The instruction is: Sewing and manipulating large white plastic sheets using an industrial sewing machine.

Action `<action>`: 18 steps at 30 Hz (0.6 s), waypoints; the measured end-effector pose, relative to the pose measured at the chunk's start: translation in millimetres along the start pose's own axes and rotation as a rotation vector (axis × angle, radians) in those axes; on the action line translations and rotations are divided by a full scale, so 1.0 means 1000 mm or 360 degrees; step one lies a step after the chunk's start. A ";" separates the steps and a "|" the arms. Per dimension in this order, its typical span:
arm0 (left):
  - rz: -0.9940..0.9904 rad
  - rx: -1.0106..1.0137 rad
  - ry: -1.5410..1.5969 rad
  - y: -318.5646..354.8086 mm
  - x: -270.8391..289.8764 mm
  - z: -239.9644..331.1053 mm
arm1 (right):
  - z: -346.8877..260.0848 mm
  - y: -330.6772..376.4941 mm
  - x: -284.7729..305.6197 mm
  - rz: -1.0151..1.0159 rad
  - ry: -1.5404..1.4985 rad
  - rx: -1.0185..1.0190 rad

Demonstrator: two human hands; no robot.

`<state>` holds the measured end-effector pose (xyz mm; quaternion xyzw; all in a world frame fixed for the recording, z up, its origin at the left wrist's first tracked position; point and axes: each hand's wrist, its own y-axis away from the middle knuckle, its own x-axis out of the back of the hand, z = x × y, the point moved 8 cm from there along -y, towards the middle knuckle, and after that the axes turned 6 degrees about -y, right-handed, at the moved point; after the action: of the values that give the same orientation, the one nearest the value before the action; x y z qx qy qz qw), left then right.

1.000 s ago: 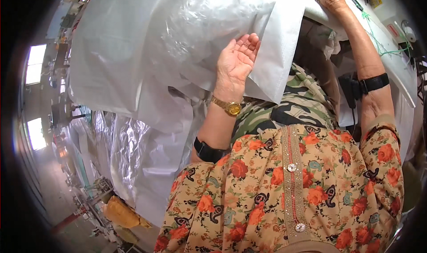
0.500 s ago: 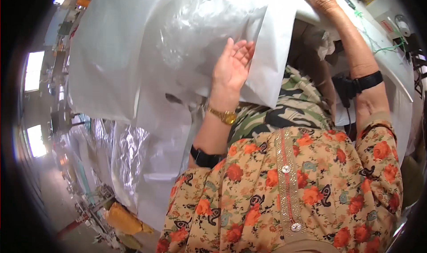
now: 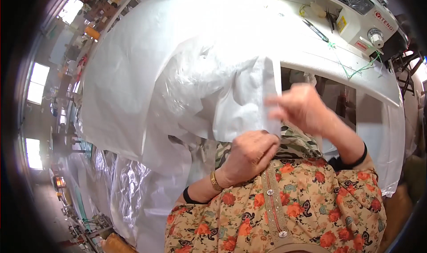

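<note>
A large white plastic-like sheet [image 3: 120,84] spreads over the table and drops toward my lap, with a clear crinkled film [image 3: 180,86] on its middle. My left hand [image 3: 253,153], with a gold watch on its wrist, is closed on the near right corner of the sheet, close to my waist. Just above it my right hand [image 3: 304,108] is beside the sheet's right edge. Its fingers are smeared by motion, so whether they grip that edge does not show.
A white sewing machine [image 3: 360,35] with a round knob stands at the back right. Tweezers [image 3: 316,30] and green thread [image 3: 351,70] lie on the white tabletop [image 3: 378,88]. More shiny film [image 3: 126,177] hangs at left. Camouflage cloth covers my lap.
My left hand has gone from open, palm up, to closed on the sheet's corner, nearer me. My right hand has come back from the far tabletop to the sheet's right edge. The view has shifted, showing the sewing machine.
</note>
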<state>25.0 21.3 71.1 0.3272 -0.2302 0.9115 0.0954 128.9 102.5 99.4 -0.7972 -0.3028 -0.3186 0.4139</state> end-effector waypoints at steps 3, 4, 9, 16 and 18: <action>-0.0257 0.0043 0.0514 -0.007 -0.009 -0.009 | -0.001 0.037 -0.017 -0.0355 -0.0037 -0.0445; 0.0048 0.0060 0.0256 -0.011 0.007 -0.025 | 0.010 0.050 -0.017 -0.0339 0.0008 -0.0579; 0.0735 0.0163 -0.1213 -0.023 0.051 -0.077 | 0.068 0.112 -0.017 -0.0251 0.0231 -0.0997; 0.0788 0.0244 -0.1617 -0.014 0.103 -0.116 | 0.051 0.044 -0.025 -0.0158 -0.0938 -0.0819; 0.0873 0.0419 -0.1084 -0.019 0.126 -0.109 | 0.072 0.017 -0.039 0.0041 -0.1375 -0.0934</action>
<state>-126.2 93.3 84.3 0.5446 -0.2087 0.7651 -0.2731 136.4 147.0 28.9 -0.9420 -0.3342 -0.0270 0.0143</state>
